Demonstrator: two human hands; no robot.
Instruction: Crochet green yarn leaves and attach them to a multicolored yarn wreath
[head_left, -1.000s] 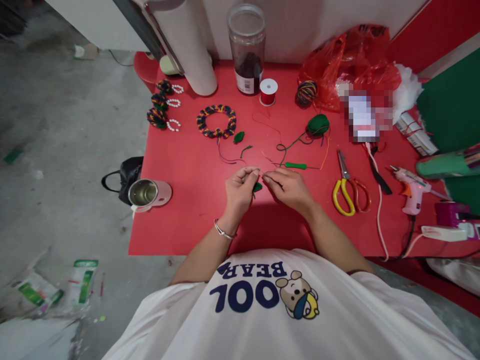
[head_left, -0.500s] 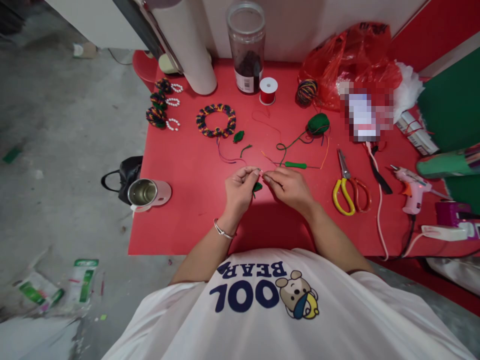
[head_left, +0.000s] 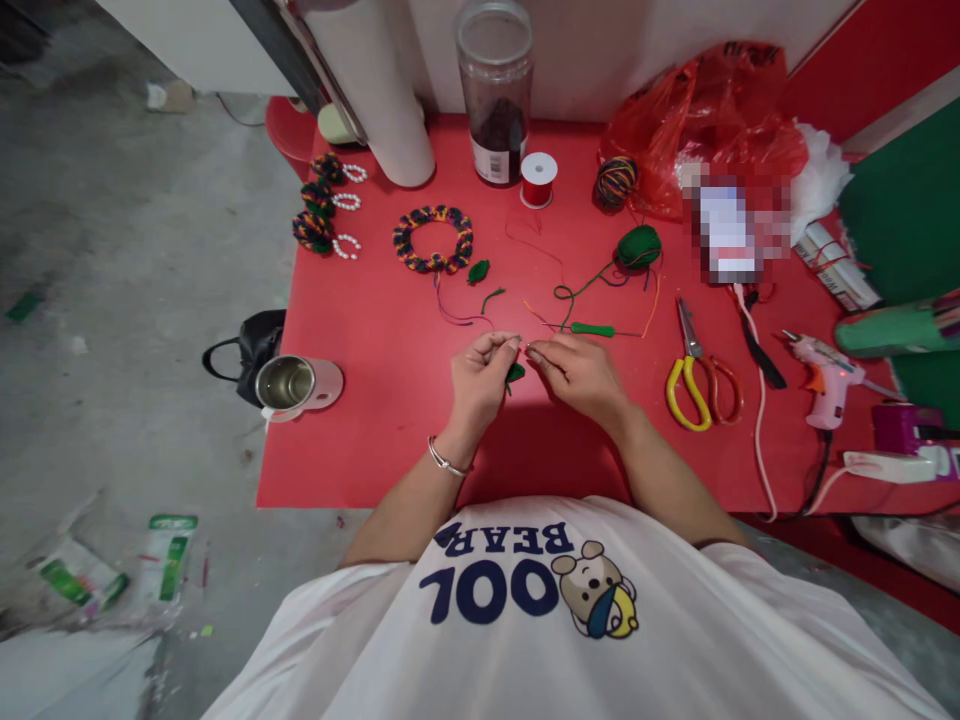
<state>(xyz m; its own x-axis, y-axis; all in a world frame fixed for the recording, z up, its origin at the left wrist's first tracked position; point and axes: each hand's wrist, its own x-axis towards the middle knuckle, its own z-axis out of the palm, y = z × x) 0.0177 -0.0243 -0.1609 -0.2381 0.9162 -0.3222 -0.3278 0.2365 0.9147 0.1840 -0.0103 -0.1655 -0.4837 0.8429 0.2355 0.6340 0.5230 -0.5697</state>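
Observation:
My left hand (head_left: pixel 477 380) and my right hand (head_left: pixel 576 372) meet fingertip to fingertip over the middle of the red table (head_left: pixel 360 440). Both are closed in a pinch. A small green crocheted piece (head_left: pixel 514 374) hangs under the left fingers. What the right fingers pinch is too small to name. Just beyond the hands lie a green-handled crochet hook (head_left: pixel 591 329), a green yarn ball (head_left: pixel 638 246) with its strand trailing, and a multicoloured crocheted ring (head_left: pixel 433 240).
Yellow-handled scissors (head_left: pixel 688 372) and a pink glue gun (head_left: pixel 822 372) lie to the right. A red thread spool (head_left: pixel 538 179), a jar (head_left: pixel 496 95), a multicoloured yarn ball (head_left: pixel 615 181) and a red plastic bag (head_left: pixel 705 120) stand at the back. A metal cup (head_left: pixel 286 385) sits at the left edge.

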